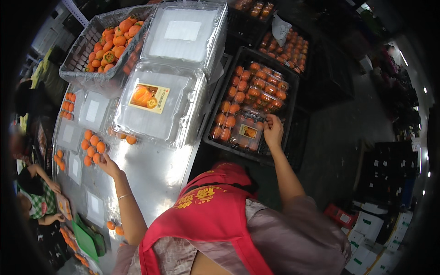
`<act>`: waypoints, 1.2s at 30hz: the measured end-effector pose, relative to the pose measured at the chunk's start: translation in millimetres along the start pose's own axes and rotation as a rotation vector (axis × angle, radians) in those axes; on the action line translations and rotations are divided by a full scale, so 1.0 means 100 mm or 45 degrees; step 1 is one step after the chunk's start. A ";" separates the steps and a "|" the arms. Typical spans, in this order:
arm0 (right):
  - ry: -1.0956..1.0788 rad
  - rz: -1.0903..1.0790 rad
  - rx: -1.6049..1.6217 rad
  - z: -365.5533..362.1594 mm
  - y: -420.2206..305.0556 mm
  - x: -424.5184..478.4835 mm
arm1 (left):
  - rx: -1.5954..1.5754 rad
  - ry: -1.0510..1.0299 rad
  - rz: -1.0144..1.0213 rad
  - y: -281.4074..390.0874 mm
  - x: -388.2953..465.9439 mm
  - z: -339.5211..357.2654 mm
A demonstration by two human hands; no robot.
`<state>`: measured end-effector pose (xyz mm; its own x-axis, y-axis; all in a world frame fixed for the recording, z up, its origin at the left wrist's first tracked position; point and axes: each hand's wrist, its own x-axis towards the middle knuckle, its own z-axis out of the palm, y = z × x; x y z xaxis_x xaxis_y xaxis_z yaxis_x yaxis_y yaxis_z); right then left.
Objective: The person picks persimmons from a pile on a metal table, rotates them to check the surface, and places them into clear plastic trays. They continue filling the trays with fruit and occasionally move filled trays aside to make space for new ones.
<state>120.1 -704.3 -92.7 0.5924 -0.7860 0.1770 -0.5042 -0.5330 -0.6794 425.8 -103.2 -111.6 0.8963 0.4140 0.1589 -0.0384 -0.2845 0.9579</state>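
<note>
My left hand (pixel 109 165) touches the lower right edge of an open clear plastic tray of persimmons (pixel 92 147) on the metal table (pixel 151 172). Out to the right, my right hand (pixel 274 129) is at the edge of a closed clear clamshell pack with a picture label (pixel 248 132); its fingertips are bent against the pack, and their grip is hard to make out. That pack lies among other packs of persimmons (pixel 268 86) in a black plastic crate (pixel 249 154). Stacks of clear plastic lids (pixel 161 103) stand on the table between my hands.
A lined crate of loose persimmons (pixel 117 44) stands at the table's far end. Left of the table, a co-worker's hands (pixel 55 202) hold a pack near a green plastic container (pixel 86 237). Another crate of packed persimmons (pixel 285 51) is beyond mine. White boxes (pixel 364 240) are stacked at lower right.
</note>
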 end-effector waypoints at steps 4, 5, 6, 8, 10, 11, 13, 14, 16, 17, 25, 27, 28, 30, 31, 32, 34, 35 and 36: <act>-0.236 -0.148 0.129 0.38 0.11 0.27 | 0.024 0.166 -0.283 0.08 -0.64 -0.16; -0.260 -0.137 0.213 0.64 0.18 0.21 | 0.013 0.183 -0.331 0.09 -0.79 -0.13; -0.290 -0.094 0.120 0.89 0.19 0.07 | 0.016 0.174 -0.358 0.08 -0.95 -0.17; -0.183 0.085 0.295 1.49 0.24 -0.20 | 0.018 0.145 -0.425 0.17 -1.23 -0.11; -0.275 0.367 0.484 1.65 0.11 -0.26 | 0.022 0.110 -0.475 0.38 -1.56 -0.07; -0.404 0.470 0.663 1.62 0.07 -0.25 | 0.013 0.111 -0.493 0.41 -1.70 -0.11; -0.607 0.580 0.935 1.58 0.13 -0.24 | 0.011 0.124 -0.523 0.45 -1.89 -0.21; -0.606 0.642 1.007 1.58 0.20 -0.27 | 0.004 0.125 -0.541 0.48 -1.95 -0.24; -0.547 0.684 0.947 1.56 0.26 -0.29 | -0.010 0.167 -0.582 0.52 -2.16 -0.32; -0.475 0.662 0.829 1.62 0.27 -0.30 | -0.024 0.165 -0.594 0.49 -2.22 -0.34; -0.534 0.759 1.075 0.81 -0.28 -0.09 | -0.061 0.144 -0.548 0.56 -2.52 -0.60; -0.413 0.611 0.967 0.39 -0.45 0.00 | -0.079 0.131 -0.580 0.51 -2.60 -0.76; -0.453 0.485 0.972 0.08 -0.62 -0.01 | -0.085 0.121 -0.620 0.49 -2.61 -0.85; -0.614 0.218 0.788 -0.63 -1.12 -0.04 | -0.110 0.123 -0.688 0.50 -2.69 -1.00; -0.706 0.089 0.772 -0.98 -1.47 -0.13 | -0.145 0.106 -0.690 0.45 -2.72 -1.09; -0.830 0.023 0.708 -1.32 -1.77 -0.19 | -0.181 0.082 -0.697 0.38 -2.77 -1.16; -1.019 -0.192 0.616 -1.77 -2.23 -0.27 | -0.270 -0.006 -0.728 0.20 -2.85 -1.32; -1.104 -0.350 0.585 -1.88 -2.36 -0.29 | -0.312 -0.075 -0.723 0.08 -2.89 -1.38; -1.191 -0.338 0.654 -1.86 -2.51 -0.40 | -0.315 -0.112 -0.746 0.04 -2.88 -1.43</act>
<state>106.0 -597.1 202.6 0.9949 -0.0024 -0.1009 -0.0974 -0.2855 -0.9534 104.0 -100.1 -119.7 0.8320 0.3647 -0.4181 0.3777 0.1797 0.9083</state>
